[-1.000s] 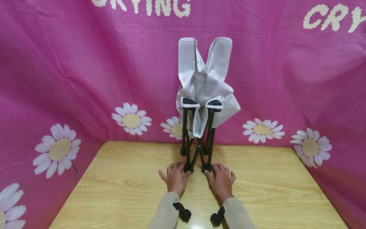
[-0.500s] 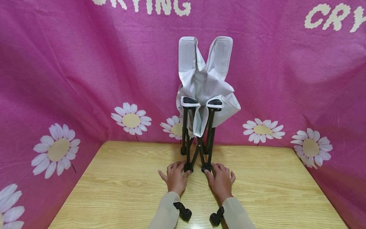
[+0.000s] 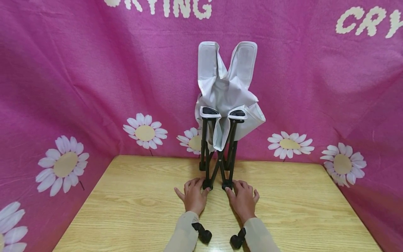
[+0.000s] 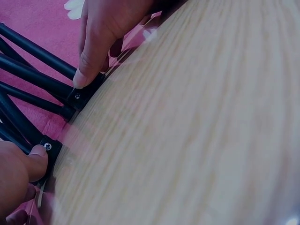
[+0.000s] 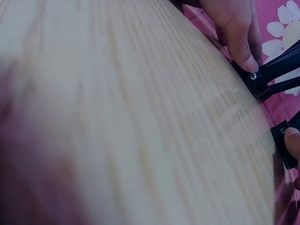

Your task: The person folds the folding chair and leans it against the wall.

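Note:
A folding stand with thin black crossed legs and loose white fabric stands partly folded at the back of the table. Two stiff fabric flaps point up at its top. My left hand pinches the front left foot, thumb on its front face and fingers around the outer side. The front right foot is held the same way by my right hand. In the left wrist view my left thumb lies beside the foot's screw, and my right thumb presses its foot in the right wrist view.
The wooden table reaches from the front to a pink cloth backdrop with daisies and pale letters. The stand's rear feet rest close to that backdrop. Each sleeve carries a black wrist device.

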The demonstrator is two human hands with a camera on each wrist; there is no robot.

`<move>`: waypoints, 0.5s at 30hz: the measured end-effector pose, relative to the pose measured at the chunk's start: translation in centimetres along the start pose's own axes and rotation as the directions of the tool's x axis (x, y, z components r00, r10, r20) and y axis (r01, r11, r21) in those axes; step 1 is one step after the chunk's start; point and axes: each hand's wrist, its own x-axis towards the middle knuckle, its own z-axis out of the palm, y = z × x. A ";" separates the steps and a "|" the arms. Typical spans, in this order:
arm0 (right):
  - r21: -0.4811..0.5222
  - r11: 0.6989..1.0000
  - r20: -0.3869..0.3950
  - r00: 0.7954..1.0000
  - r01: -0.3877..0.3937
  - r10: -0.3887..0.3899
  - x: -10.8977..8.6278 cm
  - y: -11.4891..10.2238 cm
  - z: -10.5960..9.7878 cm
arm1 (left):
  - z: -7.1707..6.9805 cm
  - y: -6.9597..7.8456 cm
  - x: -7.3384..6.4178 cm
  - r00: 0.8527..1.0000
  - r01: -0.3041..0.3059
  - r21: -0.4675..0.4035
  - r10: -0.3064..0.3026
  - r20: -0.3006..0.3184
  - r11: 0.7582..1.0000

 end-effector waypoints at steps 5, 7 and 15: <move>-0.005 1.000 -0.013 1.000 -0.002 0.002 0.1 -0.1 0.1 | 0.0 0.0 0.1 1.000 0.003 -0.002 -0.003 0.003 1.000; -0.003 1.000 -0.017 1.000 -0.004 0.004 0.1 -0.1 0.1 | 0.1 0.0 0.2 1.000 0.003 0.000 -0.003 0.004 1.000; 0.000 1.000 -0.053 0.998 -0.014 0.014 -0.1 -0.3 0.3 | 0.5 -0.3 0.1 1.000 0.006 -0.008 -0.006 -0.024 1.000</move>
